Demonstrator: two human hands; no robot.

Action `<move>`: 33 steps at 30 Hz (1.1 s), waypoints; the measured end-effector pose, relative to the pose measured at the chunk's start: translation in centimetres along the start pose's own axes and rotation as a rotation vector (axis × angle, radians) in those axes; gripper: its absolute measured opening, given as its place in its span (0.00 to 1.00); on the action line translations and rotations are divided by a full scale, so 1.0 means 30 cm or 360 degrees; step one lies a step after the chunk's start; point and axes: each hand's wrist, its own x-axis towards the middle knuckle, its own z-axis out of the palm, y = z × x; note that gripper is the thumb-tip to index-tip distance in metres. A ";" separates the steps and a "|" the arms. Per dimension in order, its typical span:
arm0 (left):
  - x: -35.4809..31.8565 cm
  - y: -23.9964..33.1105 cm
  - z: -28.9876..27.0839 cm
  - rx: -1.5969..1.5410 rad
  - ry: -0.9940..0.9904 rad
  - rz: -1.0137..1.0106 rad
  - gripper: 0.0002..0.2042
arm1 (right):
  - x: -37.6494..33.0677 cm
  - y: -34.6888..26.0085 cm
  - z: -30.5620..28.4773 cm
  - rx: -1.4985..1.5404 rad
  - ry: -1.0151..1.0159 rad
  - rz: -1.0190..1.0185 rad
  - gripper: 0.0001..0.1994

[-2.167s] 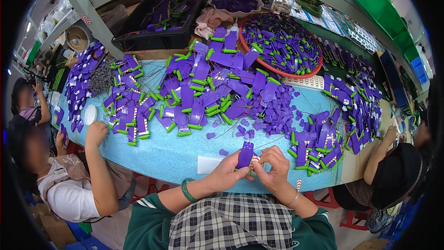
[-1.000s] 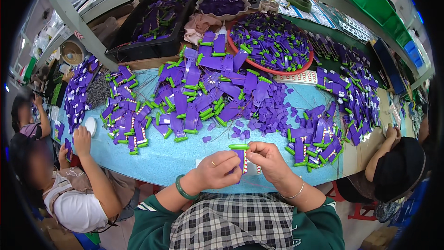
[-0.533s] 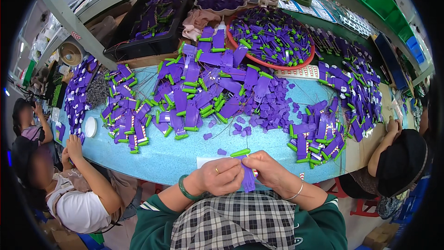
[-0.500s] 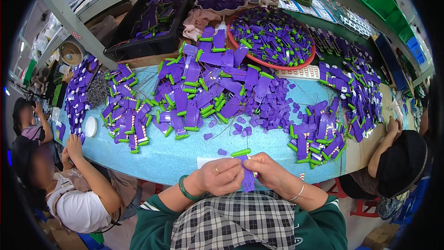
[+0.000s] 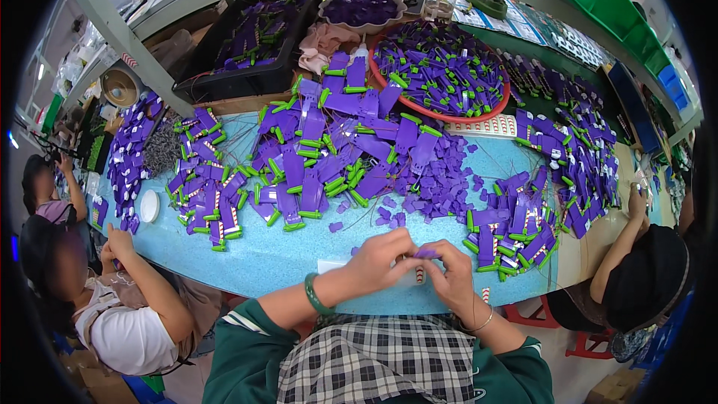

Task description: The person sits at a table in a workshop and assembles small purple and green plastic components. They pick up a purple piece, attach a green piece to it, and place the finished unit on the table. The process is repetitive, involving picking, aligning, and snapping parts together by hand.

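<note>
One small purple piece [image 5: 428, 253] sat in mid-air between the person's two hands, above the near edge of the blue table [image 5: 284, 254], seen almost edge-on, its long axis running roughly crosswise from left to right. It lay at the fingertips of the right hand [image 5: 452, 277], the nearer of the two, whose index finger curled over from above while the thumb stood a little apart below; that grip looked light and only partly closed around it. The left hand [image 5: 381, 258] met it from the other side, thumb and fingers drawn nearly together and pointing right; blur hid whether they pinched the piece's left end or merely came up beside it. Both forearms slanted inward from the lower edge, the left wearing a green bangle [image 5: 314, 295]. A striped strip [image 5: 419, 275] showed just below, between the hands, and a heap of loose purple bits [image 5: 437, 179] lay beyond them.
</note>
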 end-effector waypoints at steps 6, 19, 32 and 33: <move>0.143 -0.167 -0.079 0.1233 0.0011 -0.0004 0.06 | 0.014 0.025 -0.036 0.0648 0.0407 0.0422 0.09; 0.046 -0.174 -0.113 0.1728 0.0182 0.0043 0.09 | 0.012 -0.011 -0.029 0.0293 -0.0060 0.0293 0.15; 0.059 -0.182 -0.127 0.1618 -0.0051 0.0146 0.08 | 0.017 -0.032 -0.024 0.0373 -0.0236 0.0439 0.14; 0.054 -0.180 -0.128 0.1585 -0.0035 0.0124 0.08 | 0.017 -0.029 -0.022 0.0361 -0.0253 0.0428 0.14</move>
